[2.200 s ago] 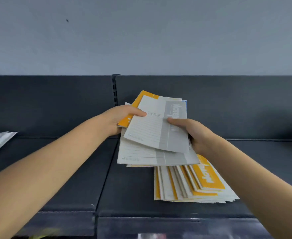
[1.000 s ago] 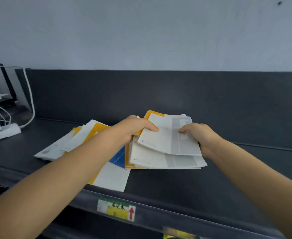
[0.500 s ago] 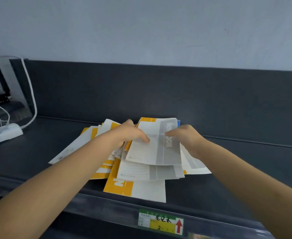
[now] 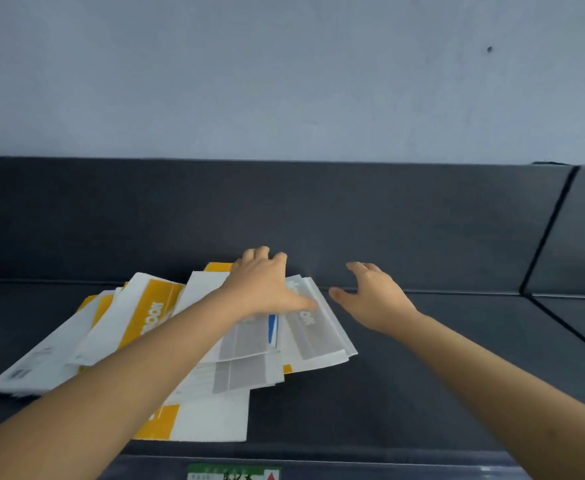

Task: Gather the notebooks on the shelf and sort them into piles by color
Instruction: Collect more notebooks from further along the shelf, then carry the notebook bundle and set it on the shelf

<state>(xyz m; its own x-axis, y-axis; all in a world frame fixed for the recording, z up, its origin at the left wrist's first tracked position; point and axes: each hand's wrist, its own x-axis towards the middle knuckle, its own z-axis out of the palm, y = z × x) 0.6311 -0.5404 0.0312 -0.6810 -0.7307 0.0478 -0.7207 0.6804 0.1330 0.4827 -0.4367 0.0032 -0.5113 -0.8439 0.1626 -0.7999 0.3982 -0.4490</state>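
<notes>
Notebooks (image 4: pixel 235 355) in one loose, fanned heap on dark shelf (image 4: pixel 422 375), left of centre, colours mixed. Grey covers (image 4: pixel 312 327) uppermost at right. Yellow covers (image 4: pixel 145 310) spread to left and at front. Sliver of blue cover (image 4: pixel 273 327) between grey ones.

Left hand (image 4: pixel 263 289) palm down on far end of heap, fingers spread toward far edge, thumb straight across a grey cover; pressing, nothing pinched.

Right hand (image 4: pixel 374 299) just right of heap, clear of it, above shelf; fingers wide and slightly bent, holding nothing.

Label (image 4: pixel 232 472) on shelf's front edge, cut off by frame. Pale wall (image 4: pixel 284 81) above.
</notes>
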